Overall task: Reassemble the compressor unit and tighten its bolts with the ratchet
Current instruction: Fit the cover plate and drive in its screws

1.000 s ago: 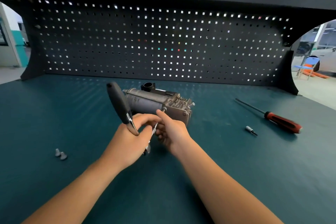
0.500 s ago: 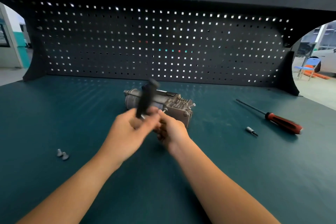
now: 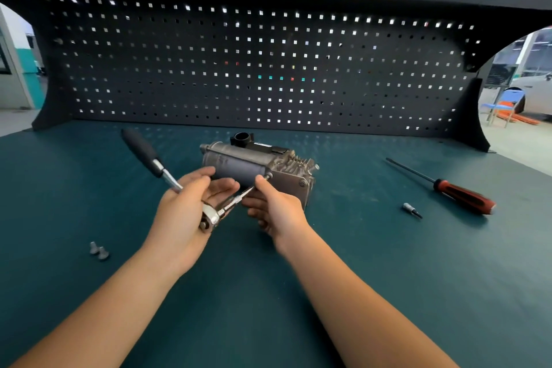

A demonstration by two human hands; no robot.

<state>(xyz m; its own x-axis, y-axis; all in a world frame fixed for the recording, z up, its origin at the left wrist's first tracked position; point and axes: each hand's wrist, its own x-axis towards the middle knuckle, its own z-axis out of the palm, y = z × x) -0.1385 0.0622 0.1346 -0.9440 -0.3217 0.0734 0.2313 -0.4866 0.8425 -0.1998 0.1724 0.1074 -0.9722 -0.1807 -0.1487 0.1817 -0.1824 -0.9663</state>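
1. Two loose bolts (image 3: pixel 99 251) lie on the bench (image 3: pixel 254 323), left of the arms. More fastening likely remains.
2. The left hand (image 3: pixel 185 212) holds the ratchet (image 3: pixel 156 166) loosely near its head, fingers half-curled. The right hand (image 3: pixel 277 212) pinches the extension bar (image 3: pixel 242 196) close to its tip, thumb on top.
3. The handle stood upright half a second ago and now leans far left. That is one ratchet swing, so the bolt is probably being turned home.
4. The bar's tip meets a corner bolt (image 3: pixel 269 175) on the compressor (image 3: pixel 239 163), which lies on its side mid-bench.
5. To the right lie a small bit (image 3: pixel 410 209) and a screwdriver (image 3: pixel 460 196), with the pegboard (image 3: pixel 268 69) behind.
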